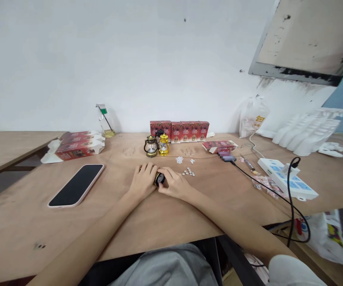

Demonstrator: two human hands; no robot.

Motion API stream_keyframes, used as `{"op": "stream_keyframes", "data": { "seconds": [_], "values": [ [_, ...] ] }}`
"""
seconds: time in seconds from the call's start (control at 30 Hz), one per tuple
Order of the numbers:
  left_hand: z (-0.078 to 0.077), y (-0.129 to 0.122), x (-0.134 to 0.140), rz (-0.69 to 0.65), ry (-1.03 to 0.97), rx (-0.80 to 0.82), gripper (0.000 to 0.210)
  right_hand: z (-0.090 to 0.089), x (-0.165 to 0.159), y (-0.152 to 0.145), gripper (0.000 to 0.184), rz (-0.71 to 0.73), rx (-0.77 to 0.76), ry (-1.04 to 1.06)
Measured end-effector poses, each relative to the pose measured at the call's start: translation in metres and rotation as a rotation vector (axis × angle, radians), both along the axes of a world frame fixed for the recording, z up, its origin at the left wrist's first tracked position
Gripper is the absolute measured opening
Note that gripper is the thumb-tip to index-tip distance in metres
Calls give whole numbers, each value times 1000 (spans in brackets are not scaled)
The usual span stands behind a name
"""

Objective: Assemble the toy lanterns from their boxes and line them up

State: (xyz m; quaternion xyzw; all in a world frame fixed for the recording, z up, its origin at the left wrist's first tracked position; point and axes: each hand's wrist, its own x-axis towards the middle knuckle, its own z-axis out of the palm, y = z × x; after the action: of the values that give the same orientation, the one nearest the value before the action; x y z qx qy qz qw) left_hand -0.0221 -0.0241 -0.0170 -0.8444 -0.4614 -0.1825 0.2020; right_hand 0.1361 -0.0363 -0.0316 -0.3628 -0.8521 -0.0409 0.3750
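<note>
We have a single view, from a camera worn on the head, looking forward and down over the bench [147,222]. The wearer's lap [171,266] sits closest to us at the bottom edge; the forearms [107,224] reach inward from below, and the left hand [143,179] and right hand [174,182] come together near the centre, within arm's reach. Beyond, we face the wall [114,59] across the upper part, a framed panel [311,35] slanting at upper right in our wide sweep.
</note>
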Motion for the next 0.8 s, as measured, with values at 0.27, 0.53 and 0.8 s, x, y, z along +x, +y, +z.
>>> {"op": "stream_keyframes", "data": {
  "seconds": [0.27,0.53,0.8],
  "values": [
    [2,-1,0,0,-2,-25,25,-5,-7,-2,45,-44,23,17],
    [1,-1,-1,-10,-21,4,24,-5,-11,-5,46,-77,16,28],
    [-1,2,-2,4,-14,17,24,-4,-11,-5,48,-74,3,42]
  ]
}}
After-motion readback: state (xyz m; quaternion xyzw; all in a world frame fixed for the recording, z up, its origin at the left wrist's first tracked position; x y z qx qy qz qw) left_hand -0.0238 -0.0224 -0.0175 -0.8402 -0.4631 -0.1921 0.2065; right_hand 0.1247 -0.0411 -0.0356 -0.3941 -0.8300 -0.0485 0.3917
